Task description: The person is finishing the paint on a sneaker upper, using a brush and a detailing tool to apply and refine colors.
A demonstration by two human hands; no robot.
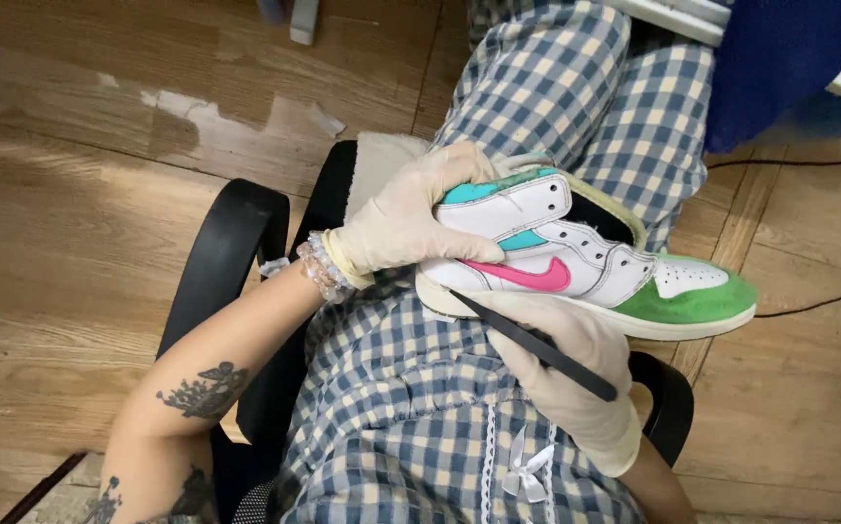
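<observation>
A wooden plank floor [81, 243] fills most of the view, with a pale worn patch near its upper middle. On it stands a black office chair [236, 252] whose armrests show at both sides of the seated person, and a cream seat cushion [374, 160] peeks out at the chair's front edge. The person's lap is covered by blue and cream checked clothing [411, 388], the crossed legs running up toward the top of the picture, with a small white bow [522, 471] on the front. Resting across the lap, on its side with the toe pointing right, is a high-top sneaker [595, 262]: white leather, teal collar panels, a pink curved stripe and a green suede toe. The left hand [411, 218], in a cream latex glove, wraps its fingers over the heel and collar of the sneaker, holding it steady; a beaded bracelet [321, 267] sits at that wrist. The right hand [576, 364], gloved the same way, lies just below the sole, fingers curled around a thin black brush handle [537, 346] whose tip touches the sole edge near the heel. A black cable [808, 306] runs over the floor at right.
</observation>
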